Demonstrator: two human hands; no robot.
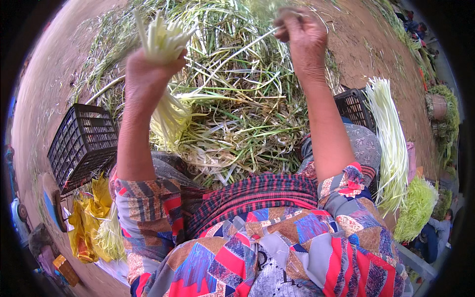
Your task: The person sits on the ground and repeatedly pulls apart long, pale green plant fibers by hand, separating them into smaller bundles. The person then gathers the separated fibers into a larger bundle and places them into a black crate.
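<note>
My left hand [150, 72] is closed around a bundle of pale stalks [161, 41] that look like blanched chives. Their thick white ends rise above the fist, and the yellowish leaves hang below it. Up and to the right, my right hand [302, 33] pinches a thin pale stalk [256, 40], which slants down to the left. Motion blurs its fingertips. Between and beneath both hands spreads a heap of green and dry leaf trimmings [245, 122], reaching down to my lap.
A black plastic crate [83, 143] stands tilted at left, and another crate [354, 105] sits by my right knee. Long pale stalks [389, 148] lie at right above a yellow-green bunch [415, 209]. A yellow bag [83, 230] lies lower left. Other people [438, 234] are at the right rim.
</note>
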